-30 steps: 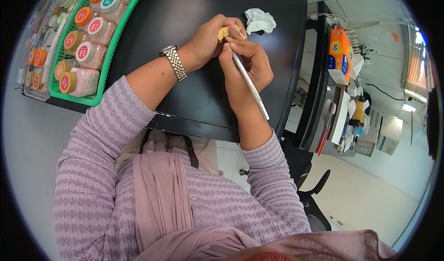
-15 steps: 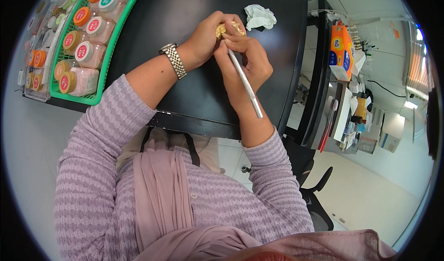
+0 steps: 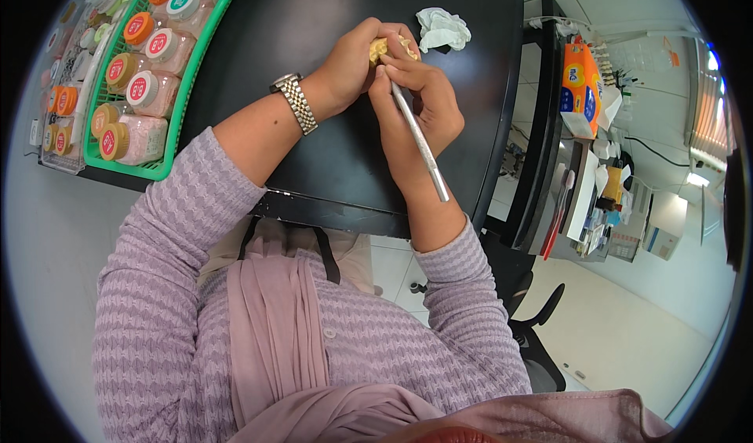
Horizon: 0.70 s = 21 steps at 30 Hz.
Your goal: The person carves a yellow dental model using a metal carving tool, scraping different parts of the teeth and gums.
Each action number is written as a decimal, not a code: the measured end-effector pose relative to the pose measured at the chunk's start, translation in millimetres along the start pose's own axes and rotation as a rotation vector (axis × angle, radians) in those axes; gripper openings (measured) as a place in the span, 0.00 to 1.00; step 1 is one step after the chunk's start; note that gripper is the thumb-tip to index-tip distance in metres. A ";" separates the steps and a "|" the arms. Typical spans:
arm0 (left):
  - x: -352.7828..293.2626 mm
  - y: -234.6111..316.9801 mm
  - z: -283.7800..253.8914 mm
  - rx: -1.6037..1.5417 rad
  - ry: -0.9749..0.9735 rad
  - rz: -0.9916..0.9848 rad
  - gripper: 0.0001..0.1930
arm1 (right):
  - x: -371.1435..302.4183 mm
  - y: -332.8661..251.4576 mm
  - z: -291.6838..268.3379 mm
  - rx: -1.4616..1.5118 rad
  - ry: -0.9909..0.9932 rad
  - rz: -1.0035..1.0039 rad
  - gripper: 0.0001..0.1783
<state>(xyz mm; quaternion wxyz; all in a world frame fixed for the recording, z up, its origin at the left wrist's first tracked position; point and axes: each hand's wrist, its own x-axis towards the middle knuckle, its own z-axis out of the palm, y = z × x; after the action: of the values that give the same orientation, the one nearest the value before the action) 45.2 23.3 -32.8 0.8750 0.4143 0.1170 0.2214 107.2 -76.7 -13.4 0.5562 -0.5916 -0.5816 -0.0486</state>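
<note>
the small yellowish piece [image 3: 382, 48] sits at the far end of both hands, over the black table [image 3: 259, 43], near the top centre of the head view. the left hand [image 3: 353, 66] is curled round it from about nine o'clock, fingers folded over its top and left side, so only a sliver of the yellow surface shows between the knuckles; this hand is the closer one and carries the piece. the right hand [image 3: 420, 102] comes in from about five o'clock and is pressed together on a slim metal tool [image 3: 420, 145], pinched near its working end between thumb and forefingers.

the tool's long axis runs from roughly eleven o'clock, where its tip meets the piece, down to five o'clock, where its free end juts out past the right wrist. so the piece lies straight off the tool's tip, up and slightly left of the right-hand pinch, and the two hands touch each other around it. whether the tip is actually in contact with the piece or just beside it is probably hidden by the fingers.

a crumpled white tissue [image 3: 443, 29] lies just beyond the hands at one o'clock, apart from them. a green basket [image 3: 176, 121] of capped jars stands well off at nine to ten o'clock. a metal wristwatch [image 3: 294, 102] rides the left wrist.
</note>
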 end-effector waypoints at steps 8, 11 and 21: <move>-0.7 1.2 -1.0 -0.019 -0.011 -0.026 0.20 | 1.6 -5.9 -5.3 -0.034 -0.037 0.050 0.07; -0.9 1.5 1.4 -0.016 -0.014 -0.010 0.20 | 0.6 -4.3 -3.5 0.005 -0.005 0.075 0.07; -0.1 -1.2 -2.5 0.015 -0.020 0.020 0.20 | 2.6 -4.6 3.5 -0.040 0.025 -0.035 0.06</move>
<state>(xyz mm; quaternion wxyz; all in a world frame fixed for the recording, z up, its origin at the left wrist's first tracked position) 44.5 24.3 -35.2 0.8708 0.4240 0.1056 0.2253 102.5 -73.9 -10.1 0.5508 -0.5917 -0.5836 -0.0772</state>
